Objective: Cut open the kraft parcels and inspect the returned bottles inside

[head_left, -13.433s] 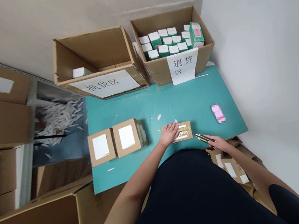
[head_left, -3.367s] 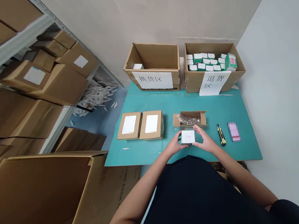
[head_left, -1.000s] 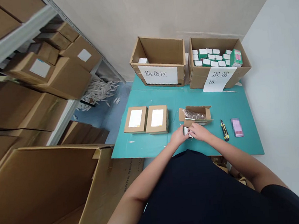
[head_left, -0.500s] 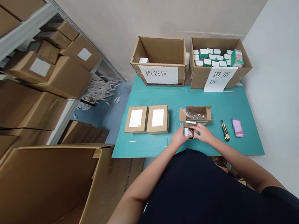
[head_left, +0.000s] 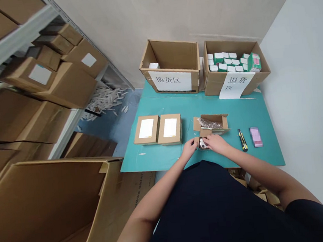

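Teal-topped table (head_left: 153, 158), seen from its near edge. Toward the left, a sealed cardboard mailer (head_left: 147, 138) touches a second sealed cardboard mailer (head_left: 170, 137), each with a white label. At the near edge, right of these, the left hand (head_left: 190, 146) is half closed, its fingers against the near flap of an open cardboard mailer (head_left: 211, 120). A small white carton (head_left: 202, 144) lies between the hands at the mailer's near end, its long axis hidden; neither hand is clearly nearer. The half-closed right hand (head_left: 216, 143) reaches over it from the right; no firm grip by either hand can be told. Crumpled clear plastic (head_left: 209, 123) lies in the mailer beyond them. Farther right, a yellow-and-black utility knife (head_left: 242, 140) and a blurred pink packet (head_left: 256, 136) lie apart. At the far edge stand a labelled cardboard box (head_left: 170, 61) and a second labelled cardboard box (head_left: 234, 51) of green-and-white cartons.
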Demonstrator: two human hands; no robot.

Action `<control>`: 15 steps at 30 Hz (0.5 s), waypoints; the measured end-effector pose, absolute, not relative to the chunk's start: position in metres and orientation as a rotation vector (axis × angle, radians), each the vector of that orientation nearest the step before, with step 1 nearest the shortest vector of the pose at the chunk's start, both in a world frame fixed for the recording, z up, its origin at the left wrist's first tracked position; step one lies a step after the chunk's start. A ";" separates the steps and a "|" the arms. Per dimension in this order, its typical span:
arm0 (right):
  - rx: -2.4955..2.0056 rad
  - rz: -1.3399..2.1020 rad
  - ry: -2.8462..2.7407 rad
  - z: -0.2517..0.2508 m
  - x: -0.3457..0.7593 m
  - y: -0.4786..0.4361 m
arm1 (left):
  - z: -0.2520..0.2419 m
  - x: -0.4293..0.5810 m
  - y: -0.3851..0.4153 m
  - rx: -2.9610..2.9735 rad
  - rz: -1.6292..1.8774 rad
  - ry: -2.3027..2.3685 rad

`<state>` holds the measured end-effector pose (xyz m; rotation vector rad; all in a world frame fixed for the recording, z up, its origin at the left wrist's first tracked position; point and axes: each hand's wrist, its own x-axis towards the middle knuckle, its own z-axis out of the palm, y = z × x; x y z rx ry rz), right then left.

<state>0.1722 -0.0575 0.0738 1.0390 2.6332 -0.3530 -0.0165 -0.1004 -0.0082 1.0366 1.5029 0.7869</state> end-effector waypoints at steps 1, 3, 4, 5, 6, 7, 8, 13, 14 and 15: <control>1.059 -0.345 2.598 0.077 0.167 -0.058 | -0.011 -0.016 -0.100 0.998 0.808 1.489; 1.098 -0.336 2.542 0.082 0.157 -0.059 | -0.013 -0.016 -0.099 0.989 0.833 1.490; 1.119 -0.335 2.521 0.084 0.152 -0.059 | -0.014 -0.016 -0.098 1.011 0.838 1.503; 1.145 -0.334 2.501 0.085 0.148 -0.060 | -0.014 -0.016 -0.098 1.036 0.841 1.519; 1.168 -0.335 2.485 0.085 0.144 -0.059 | -0.014 -0.016 -0.097 1.060 0.843 1.532; 1.184 -0.340 2.473 0.085 0.141 -0.058 | -0.014 -0.016 -0.096 1.076 0.847 1.542; 1.185 -0.352 2.470 0.085 0.139 -0.057 | -0.013 -0.016 -0.096 1.085 0.849 1.550; 1.078 -0.519 2.574 0.084 0.150 -0.045 | -0.011 -0.017 -0.096 1.107 0.855 1.611; 1.074 -0.569 2.616 0.086 0.155 -0.042 | -0.010 -0.017 -0.096 1.111 0.851 1.632; 1.075 -0.627 2.664 0.089 0.160 -0.040 | -0.010 -0.017 -0.096 1.114 0.848 1.651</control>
